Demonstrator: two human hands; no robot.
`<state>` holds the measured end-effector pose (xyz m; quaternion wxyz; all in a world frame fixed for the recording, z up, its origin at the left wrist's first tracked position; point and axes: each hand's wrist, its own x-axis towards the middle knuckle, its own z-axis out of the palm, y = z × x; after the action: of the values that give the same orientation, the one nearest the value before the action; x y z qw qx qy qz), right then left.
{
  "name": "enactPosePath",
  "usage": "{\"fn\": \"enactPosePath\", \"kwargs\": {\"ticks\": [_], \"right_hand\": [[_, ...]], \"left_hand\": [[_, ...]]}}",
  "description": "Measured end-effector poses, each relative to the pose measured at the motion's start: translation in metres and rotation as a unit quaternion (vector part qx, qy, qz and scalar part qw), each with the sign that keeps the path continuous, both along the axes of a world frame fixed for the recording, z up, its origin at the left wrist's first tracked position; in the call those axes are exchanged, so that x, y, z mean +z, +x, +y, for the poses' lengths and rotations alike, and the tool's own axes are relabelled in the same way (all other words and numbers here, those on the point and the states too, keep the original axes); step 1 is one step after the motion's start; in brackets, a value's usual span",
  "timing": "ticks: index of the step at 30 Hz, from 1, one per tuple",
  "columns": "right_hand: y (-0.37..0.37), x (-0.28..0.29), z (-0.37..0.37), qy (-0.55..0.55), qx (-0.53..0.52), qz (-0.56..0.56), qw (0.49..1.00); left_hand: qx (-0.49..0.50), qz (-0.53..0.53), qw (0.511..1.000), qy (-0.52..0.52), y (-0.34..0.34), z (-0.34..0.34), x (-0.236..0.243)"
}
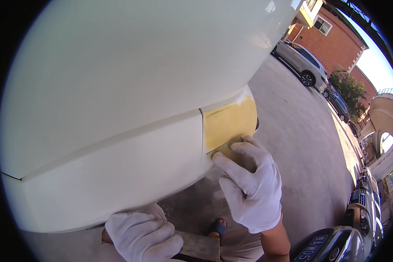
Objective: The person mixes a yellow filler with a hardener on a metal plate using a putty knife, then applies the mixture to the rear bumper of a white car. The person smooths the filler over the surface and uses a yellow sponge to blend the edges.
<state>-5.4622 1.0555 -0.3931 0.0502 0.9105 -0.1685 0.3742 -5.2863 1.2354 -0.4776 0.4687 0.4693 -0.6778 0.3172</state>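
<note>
Head-worn left fisheye, facing downward, close above the hands [255, 187]

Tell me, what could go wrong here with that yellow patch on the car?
Possibly three things. The right fingers hold a flat piece at the lower edge of the yellow patch; uneven pressure might leave ridges. The patch reaches close to the seam beside the white panel, so some yellow could stray into it. And the left hand might drop the flat plate near the foot.
</note>
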Motion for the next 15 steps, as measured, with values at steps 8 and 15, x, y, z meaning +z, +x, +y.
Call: {"fn": "enactPosePath", "kwargs": {"ticks": [8, 15], "right_hand": [[0.018, 0.025, -0.013, 0.000, 0.013, -0.029, 0.999], [0.035, 0.027, -0.011, 0.007, 0.033, -0.037, 0.999]], "left_hand": [[0.042, 0.016, 0.995, -0.085, -0.003, -0.005, -0.003], [0.040, -0.002, 0.992, -0.116, 0.001, -0.010, -0.006]]}}
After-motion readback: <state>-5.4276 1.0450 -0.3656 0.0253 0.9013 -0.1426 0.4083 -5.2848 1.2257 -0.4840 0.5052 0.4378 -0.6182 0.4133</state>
